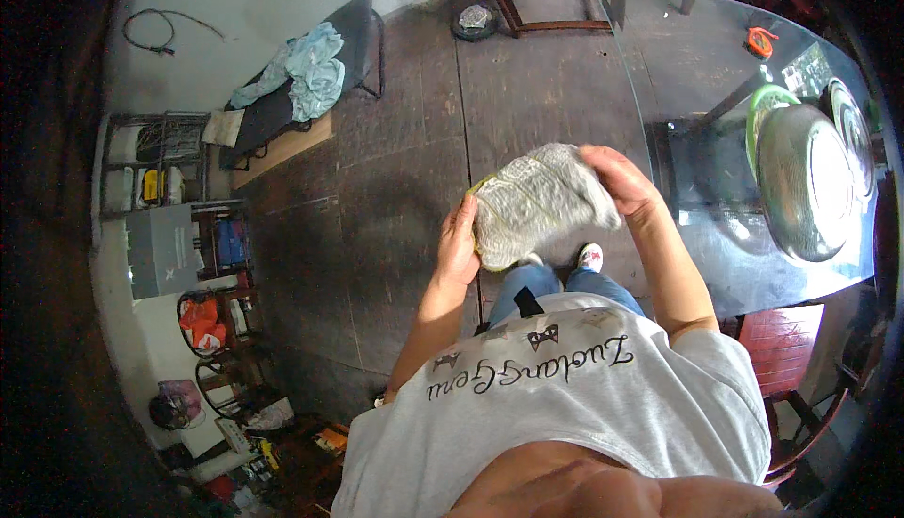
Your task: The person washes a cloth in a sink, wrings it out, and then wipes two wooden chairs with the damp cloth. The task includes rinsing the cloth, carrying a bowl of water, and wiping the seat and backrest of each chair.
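A grey fabric bundle [542, 201] with thin yellow-green bands and edging is held up in front of my body, above the floor. My left hand [460, 242] grips its left end, the thumb lying along the near face. At the opposite end, my right hand [625, 182] has hold of the upper right corner. The lower right part of the bundle hangs loose and looks blurred. Below it, my shoes [590, 256] stand on the dark wooden floor [395, 221].
On my right is a glass-topped table [706, 278] bearing a metal basin [801, 186], a green plastic rim [759, 112] and an orange tape measure [760, 43]. A red wooden chair [784, 341] stands nearby. Pale teal cloth [318, 73] drapes a black folding lounger [265, 129]; cluttered shelves [201, 214] line the left wall.
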